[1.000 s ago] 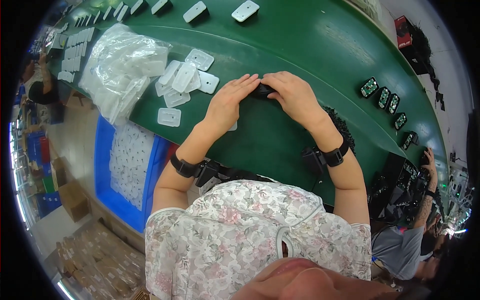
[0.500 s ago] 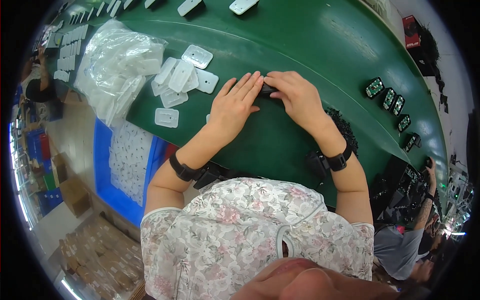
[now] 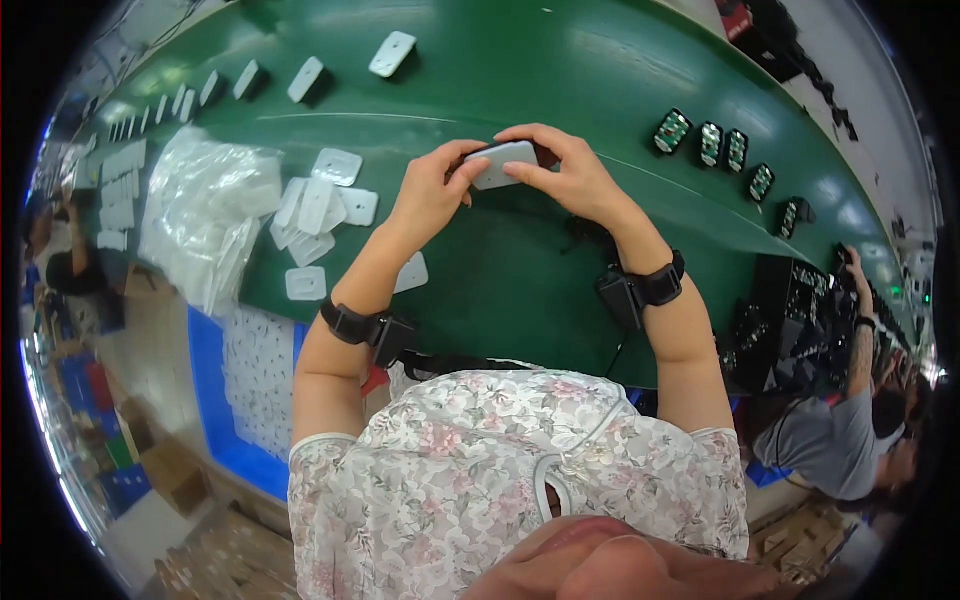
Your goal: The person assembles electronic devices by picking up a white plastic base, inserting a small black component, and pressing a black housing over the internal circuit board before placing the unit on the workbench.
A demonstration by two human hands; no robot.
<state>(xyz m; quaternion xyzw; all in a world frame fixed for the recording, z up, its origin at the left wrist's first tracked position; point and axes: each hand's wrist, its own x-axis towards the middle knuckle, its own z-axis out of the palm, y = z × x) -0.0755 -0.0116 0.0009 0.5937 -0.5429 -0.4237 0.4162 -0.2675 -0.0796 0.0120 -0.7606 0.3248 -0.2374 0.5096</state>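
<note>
A small casing with a white face [image 3: 505, 167] and black edges is gripped at its two ends by my hands, above the green table [image 3: 500, 260]. My left hand [image 3: 432, 188] wraps its left end, thumb on the white face. On the right end, my right hand [image 3: 578, 178] has its thumb on the face and its fingers behind. To the left lies a loose pile of white plastic covers [image 3: 314, 207]. One more white cover [image 3: 411, 273] rests beside my left forearm, partly hidden by it.
A clear plastic bag [image 3: 205, 220] lies left of the covers. White-faced casings [image 3: 305, 80] line the far left. Black housings with green circuit boards [image 3: 711, 143] stand at right, near a black box of parts [image 3: 785, 325]. A blue bin [image 3: 215, 400] sits below the table edge. Co-workers sit at both sides.
My hands have lifted the casing and turned it so its white face shows, where before it lay mostly hidden under them. The whole view has shifted.
</note>
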